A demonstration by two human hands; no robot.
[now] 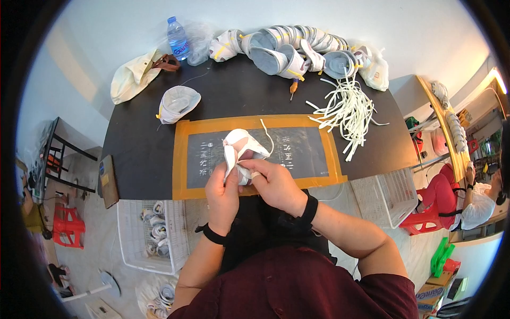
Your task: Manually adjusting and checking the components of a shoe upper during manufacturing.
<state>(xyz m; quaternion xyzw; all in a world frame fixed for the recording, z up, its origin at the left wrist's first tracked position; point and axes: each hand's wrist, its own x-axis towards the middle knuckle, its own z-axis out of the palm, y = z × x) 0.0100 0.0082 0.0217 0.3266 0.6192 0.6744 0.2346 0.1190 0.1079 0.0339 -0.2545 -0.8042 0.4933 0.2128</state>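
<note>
Over the front edge of the table I hold a white and pinkish shoe upper (243, 143) between both hands. My left hand (222, 186) is closed round its left side, thumb up against the white edge. My right hand (273, 183) pinches the near part, with thumb and fingers close together. A white lace (268, 133) sticks out from the upper's far right side and curls upward. Beneath lies a dark mat (303, 151) bordered with orange tape. What the fingertips grip inside the upper is partly hidden.
More shoe uppers (268, 58) line the table's back; one upper (178, 103) stands at left. A lace bundle (350, 109) lies right, near an orange-handled hook tool (293, 87). A bottle (178, 40) and cloth bag (133, 77) stand back left. Crates (127, 234) flank me; a person (473, 204) sits far right.
</note>
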